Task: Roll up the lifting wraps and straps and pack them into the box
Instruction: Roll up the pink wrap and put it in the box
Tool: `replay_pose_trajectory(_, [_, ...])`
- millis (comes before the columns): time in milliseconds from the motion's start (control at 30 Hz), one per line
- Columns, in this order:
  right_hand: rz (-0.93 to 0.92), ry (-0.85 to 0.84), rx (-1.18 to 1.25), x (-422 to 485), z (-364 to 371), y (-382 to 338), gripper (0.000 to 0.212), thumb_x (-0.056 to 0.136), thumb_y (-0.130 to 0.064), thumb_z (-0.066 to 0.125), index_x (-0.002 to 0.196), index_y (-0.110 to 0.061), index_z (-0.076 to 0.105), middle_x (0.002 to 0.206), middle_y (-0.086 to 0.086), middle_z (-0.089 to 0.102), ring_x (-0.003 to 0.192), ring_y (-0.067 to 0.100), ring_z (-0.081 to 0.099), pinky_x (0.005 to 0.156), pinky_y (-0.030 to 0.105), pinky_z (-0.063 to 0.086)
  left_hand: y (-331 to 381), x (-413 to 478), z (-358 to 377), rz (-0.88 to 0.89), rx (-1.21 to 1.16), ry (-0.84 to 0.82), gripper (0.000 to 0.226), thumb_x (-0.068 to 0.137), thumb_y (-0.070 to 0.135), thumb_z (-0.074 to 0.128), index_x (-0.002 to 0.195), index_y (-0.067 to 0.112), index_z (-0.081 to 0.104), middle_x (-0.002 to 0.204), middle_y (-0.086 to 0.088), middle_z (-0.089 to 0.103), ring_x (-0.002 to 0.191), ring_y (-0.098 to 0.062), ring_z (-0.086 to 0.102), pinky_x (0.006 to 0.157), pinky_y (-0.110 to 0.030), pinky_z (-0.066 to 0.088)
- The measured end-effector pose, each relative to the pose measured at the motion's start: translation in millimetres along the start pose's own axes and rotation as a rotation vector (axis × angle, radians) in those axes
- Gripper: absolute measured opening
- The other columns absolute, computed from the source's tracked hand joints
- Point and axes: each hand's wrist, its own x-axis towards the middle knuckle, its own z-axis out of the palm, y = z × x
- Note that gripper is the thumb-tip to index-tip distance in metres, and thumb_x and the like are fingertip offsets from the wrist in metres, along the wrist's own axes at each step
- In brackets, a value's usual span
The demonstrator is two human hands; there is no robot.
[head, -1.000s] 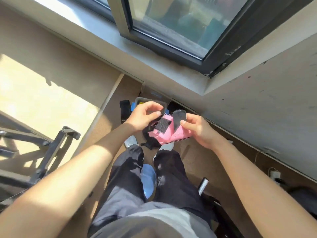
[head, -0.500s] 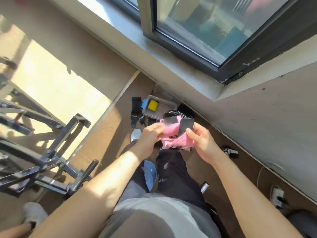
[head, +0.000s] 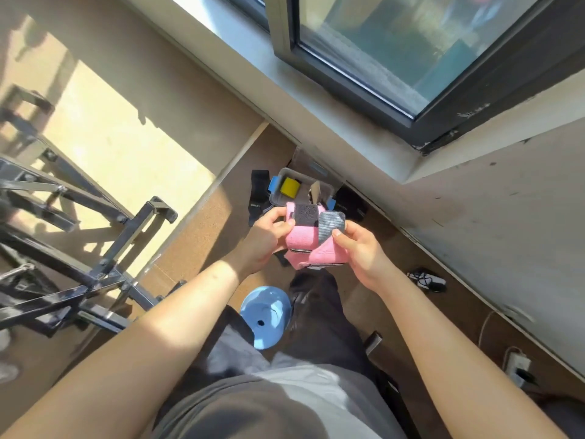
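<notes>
I'm looking down past the person's legs, and both hands are up front on the pink wrap [head: 304, 245]. It's held in the air, and from here it overlaps the near edge of the grey box [head: 316, 181], which sits on the floor under the window [head: 411, 42].

The left hand [head: 269, 239] has its fingers curled round the wrap's left edge, beside the black velcro patch [head: 305, 214]. The right hand [head: 361, 251] pinches the right side, thumb tip just under the grey tab [head: 330, 224]. The wrap is a loose folded bundle.

In the box's left end I can see a yellow roll [head: 290, 186]. A black strap [head: 258, 193] lies on the floor left of the box, and another dark strap [head: 349, 204] lies to its right. A blue round object [head: 266, 315] sits between the legs, and a dark metal frame [head: 95, 274] stands well off to the left.
</notes>
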Motion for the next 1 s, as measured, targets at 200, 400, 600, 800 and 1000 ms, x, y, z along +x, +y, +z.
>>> replay_pose_trajectory(200, [0.008, 0.0, 0.006, 9, 11, -16, 0.04, 0.094, -0.029, 0.064, 0.131, -0.014, 0.063, 0.123, 0.009, 0.072, 0.117, 0.028, 0.069, 0.099, 0.046, 0.055, 8, 1, -4, 0.002, 0.052, 0.03, 0.014, 0.089, 0.022, 0.068, 0.103, 0.027, 0.071, 0.111, -0.022, 0.073, 0.101, -0.039, 0.067, 0.091, -0.051, 0.05])
replay_pose_trajectory(400, [-0.017, 0.09, -0.011, 9, 28, -24, 0.022, 0.103, -0.014, 0.058, 0.123, -0.012, 0.067, 0.116, 0.012, 0.074, 0.109, 0.028, 0.072, 0.096, 0.046, 0.058, 21, -4, -14, 0.119, 0.179, 0.011, 0.009, 0.095, 0.008, 0.064, 0.103, 0.01, 0.062, 0.103, -0.02, 0.075, 0.094, -0.032, 0.073, 0.087, -0.05, 0.057])
replay_pose_trajectory(600, [-0.002, 0.169, -0.111, 6, 56, -37, 0.018, 0.103, -0.019, 0.06, 0.118, -0.019, 0.069, 0.107, 0.0, 0.077, 0.099, 0.018, 0.074, 0.08, 0.029, 0.058, 34, -14, -30, 0.05, 0.07, -0.107, 0.017, 0.093, 0.018, 0.068, 0.101, 0.005, 0.062, 0.091, -0.021, 0.061, 0.085, -0.032, 0.06, 0.085, -0.048, 0.051])
replay_pose_trajectory(800, [0.008, 0.2, -0.095, -10, 82, -37, 0.021, 0.099, -0.029, 0.063, 0.118, -0.024, 0.07, 0.114, 0.0, 0.074, 0.109, 0.025, 0.07, 0.097, 0.043, 0.057, 43, -13, -52, 0.028, 0.117, -0.195, 0.025, 0.106, 0.021, 0.049, 0.123, 0.01, 0.065, 0.104, -0.01, 0.073, 0.089, -0.023, 0.073, 0.071, -0.035, 0.06])
replay_pose_trajectory(1000, [-0.172, 0.499, 0.084, -50, 119, -37, 0.016, 0.101, -0.007, 0.061, 0.086, -0.009, 0.067, 0.074, 0.002, 0.07, 0.072, 0.014, 0.067, 0.068, 0.021, 0.049, 60, -23, -79, 0.128, 0.156, -0.247, 0.021, 0.106, 0.019, 0.051, 0.124, 0.023, 0.061, 0.108, -0.005, 0.075, 0.091, -0.023, 0.076, 0.067, -0.039, 0.062])
